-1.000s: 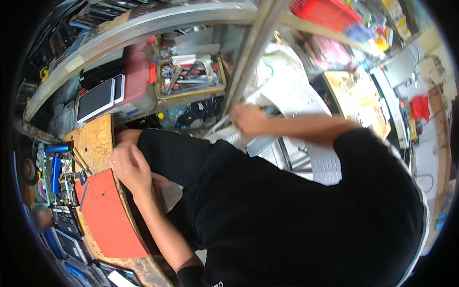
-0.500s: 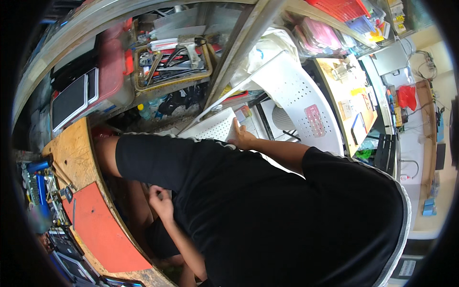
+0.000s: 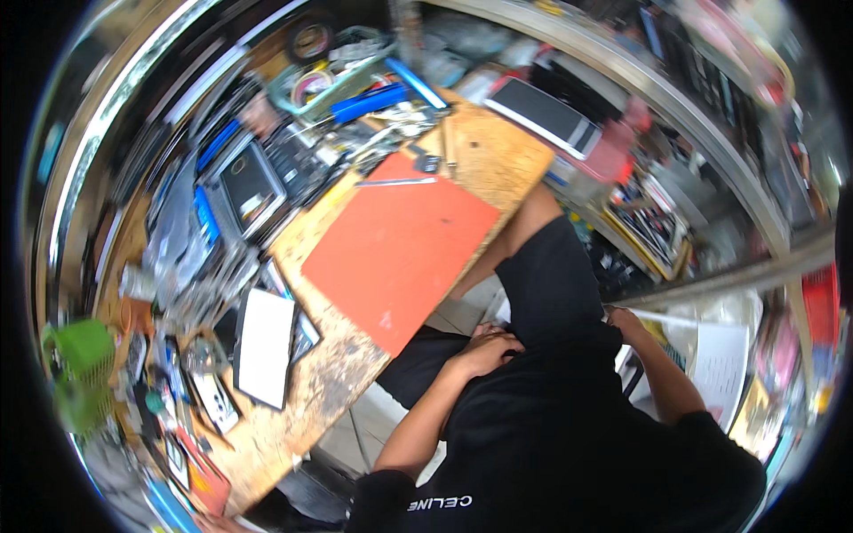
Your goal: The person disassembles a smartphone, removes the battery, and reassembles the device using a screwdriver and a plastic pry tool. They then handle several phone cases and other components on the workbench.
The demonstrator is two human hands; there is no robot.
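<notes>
My left hand (image 3: 487, 351) rests at my lap against the black shorts, its fingers curled in; anything within them is hidden. My right hand (image 3: 627, 323) is down beside my right thigh, close to the white plastic chair (image 3: 721, 360); its fingers are mostly out of sight. In front of me is a worn wooden workbench (image 3: 333, 391) with an orange mat (image 3: 400, 253) on it. A thin metal strip (image 3: 397, 182) lies along the mat's far edge, near a small black piece (image 3: 428, 163). Neither hand touches the bench.
A white-faced slab (image 3: 265, 346) lies on the bench's left part. Tools and electronic parts (image 3: 382, 138) crowd its far side, with a dark-framed device (image 3: 251, 182) nearby. A green basket (image 3: 80, 351) stands far left. A tool tray (image 3: 644, 218) sits on the right.
The view has swung left toward the workbench, bringing the orange mat to the middle. My right hand, earlier on the chair with a finger stretched out, is now partly hidden beside my thigh.
</notes>
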